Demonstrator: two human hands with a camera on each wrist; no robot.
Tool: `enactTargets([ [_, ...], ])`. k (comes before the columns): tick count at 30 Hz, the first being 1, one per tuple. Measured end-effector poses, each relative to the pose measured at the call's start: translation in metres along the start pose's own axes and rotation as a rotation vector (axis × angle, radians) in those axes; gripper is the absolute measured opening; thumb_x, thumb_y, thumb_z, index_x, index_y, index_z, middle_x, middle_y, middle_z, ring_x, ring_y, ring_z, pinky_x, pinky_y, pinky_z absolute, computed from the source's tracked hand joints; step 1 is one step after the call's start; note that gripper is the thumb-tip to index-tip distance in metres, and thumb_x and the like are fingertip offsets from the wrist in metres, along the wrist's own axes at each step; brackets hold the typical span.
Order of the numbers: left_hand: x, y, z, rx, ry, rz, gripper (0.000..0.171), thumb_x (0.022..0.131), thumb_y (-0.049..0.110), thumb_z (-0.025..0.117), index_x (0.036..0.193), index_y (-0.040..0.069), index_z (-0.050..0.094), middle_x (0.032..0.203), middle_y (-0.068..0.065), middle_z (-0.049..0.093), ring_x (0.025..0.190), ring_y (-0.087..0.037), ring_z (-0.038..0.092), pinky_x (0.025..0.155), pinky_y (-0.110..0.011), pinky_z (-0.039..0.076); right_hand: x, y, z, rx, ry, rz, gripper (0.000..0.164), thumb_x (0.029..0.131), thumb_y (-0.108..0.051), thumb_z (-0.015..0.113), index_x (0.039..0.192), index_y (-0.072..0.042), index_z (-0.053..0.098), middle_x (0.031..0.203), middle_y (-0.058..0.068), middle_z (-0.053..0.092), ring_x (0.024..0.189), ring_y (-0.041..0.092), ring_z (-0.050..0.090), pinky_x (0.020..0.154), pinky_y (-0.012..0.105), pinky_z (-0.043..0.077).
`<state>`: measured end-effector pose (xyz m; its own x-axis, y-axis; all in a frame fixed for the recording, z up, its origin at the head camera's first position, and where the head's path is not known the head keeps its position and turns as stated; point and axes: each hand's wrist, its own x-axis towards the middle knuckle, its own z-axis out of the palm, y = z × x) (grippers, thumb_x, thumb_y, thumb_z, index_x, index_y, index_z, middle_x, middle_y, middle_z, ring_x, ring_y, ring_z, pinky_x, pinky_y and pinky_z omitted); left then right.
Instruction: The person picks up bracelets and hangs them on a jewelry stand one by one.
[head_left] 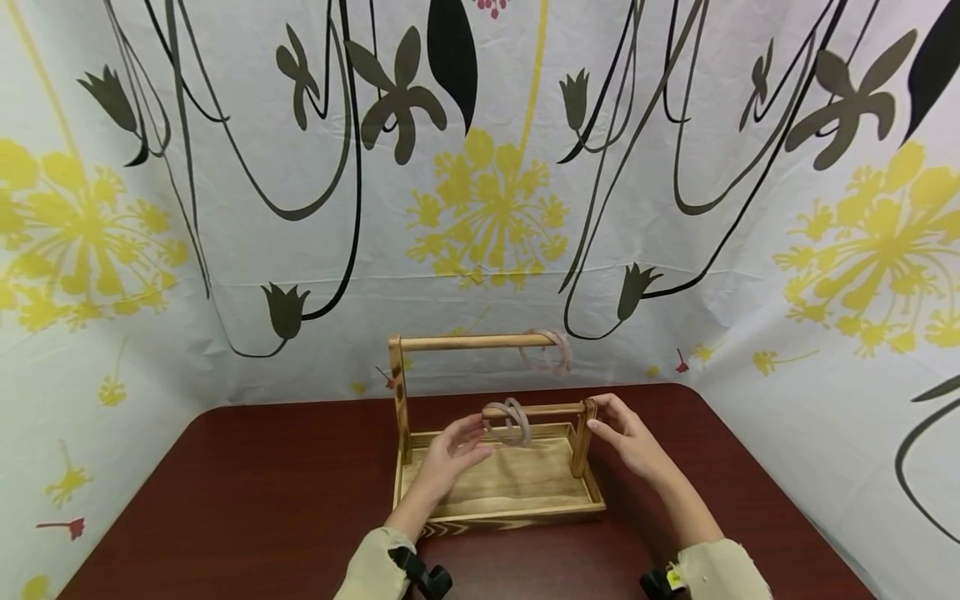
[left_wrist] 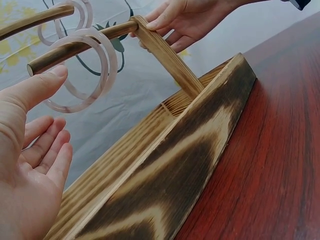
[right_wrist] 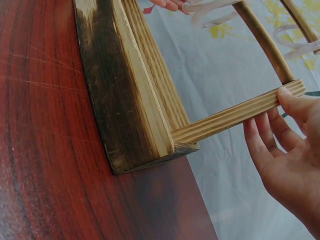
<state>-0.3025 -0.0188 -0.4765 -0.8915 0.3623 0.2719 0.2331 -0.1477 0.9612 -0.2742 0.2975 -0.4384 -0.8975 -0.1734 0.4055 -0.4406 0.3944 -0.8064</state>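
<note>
A wooden bangle stand has a shallow tray base (head_left: 517, 487), a tall post (head_left: 400, 400) at left and a short post (head_left: 581, 450) at right. Pale translucent bangles (left_wrist: 112, 62) hang on the lower rod (head_left: 557, 410), close to its free end. At that end is my left hand (head_left: 450, 454), its thumb tip by the rod and its other fingers loosely bent, with nothing gripped. My right hand (head_left: 630, 437) holds the top of the short post between thumb and fingers. More pinkish bangles (head_left: 567, 357) hang at the free end of the upper rod (head_left: 465, 342).
The stand sits on a dark red wooden table (head_left: 285, 492), toward its back edge. Behind and at the sides hangs a white cloth (head_left: 480, 308) printed with flowers and vines. Both wrists wear black straps over light sleeves (head_left: 375, 567).
</note>
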Motion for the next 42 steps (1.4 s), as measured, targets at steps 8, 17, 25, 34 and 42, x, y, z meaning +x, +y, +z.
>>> enactTargets([
  [8, -0.004, 0.003, -0.007, 0.011, -0.027, 0.041, 0.056, 0.09, -0.004, 0.067, 0.141, -0.011, 0.044, 0.145, -0.032, 0.047, 0.136, -0.047, 0.044, 0.115, -0.045, 0.038, -0.001, 0.0, -0.002, 0.018, 0.0, -0.012, 0.027, 0.1, -0.003, 0.056, 0.124, 0.008, 0.05, 0.108, -0.015, 0.058, 0.098, -0.006, 0.054, 0.08, 0.015, 0.047],
  [17, -0.009, 0.009, -0.017, 0.002, -0.012, 0.024, 0.057, 0.09, -0.005, 0.067, 0.142, -0.01, 0.044, 0.146, -0.028, 0.049, 0.139, -0.046, 0.041, 0.115, -0.036, 0.04, -0.001, 0.0, -0.003, 0.003, 0.006, -0.001, 0.028, 0.1, -0.004, 0.057, 0.123, 0.008, 0.05, 0.107, -0.016, 0.058, 0.098, -0.007, 0.056, 0.082, 0.013, 0.047],
  [25, -0.021, 0.018, -0.026, 0.047, -0.012, 0.023, 0.056, 0.09, 0.001, 0.07, 0.142, -0.004, 0.048, 0.146, -0.026, 0.049, 0.137, -0.038, 0.047, 0.112, -0.03, 0.042, -0.003, 0.003, 0.001, 0.012, 0.002, -0.003, 0.028, 0.099, -0.003, 0.056, 0.123, 0.009, 0.05, 0.106, -0.018, 0.059, 0.098, -0.007, 0.055, 0.081, 0.014, 0.046],
  [34, -0.029, 0.027, -0.038, 0.082, -0.048, 0.106, 0.054, 0.093, -0.003, 0.065, 0.142, -0.007, 0.046, 0.146, -0.03, 0.047, 0.123, 0.005, 0.054, 0.111, -0.027, 0.043, -0.002, 0.0, 0.002, 0.006, -0.003, 0.019, 0.028, 0.1, -0.004, 0.057, 0.124, 0.008, 0.05, 0.107, -0.017, 0.058, 0.098, -0.008, 0.055, 0.082, 0.014, 0.047],
  [42, -0.033, 0.041, -0.052, 0.112, -0.076, 0.187, 0.055, 0.093, 0.002, 0.066, 0.142, -0.01, 0.044, 0.145, -0.032, 0.047, 0.125, 0.005, 0.053, 0.111, -0.024, 0.043, 0.002, -0.002, -0.001, 0.025, -0.016, 0.025, 0.029, 0.1, -0.004, 0.055, 0.125, 0.009, 0.049, 0.108, -0.013, 0.059, 0.098, -0.007, 0.057, 0.083, 0.013, 0.048],
])
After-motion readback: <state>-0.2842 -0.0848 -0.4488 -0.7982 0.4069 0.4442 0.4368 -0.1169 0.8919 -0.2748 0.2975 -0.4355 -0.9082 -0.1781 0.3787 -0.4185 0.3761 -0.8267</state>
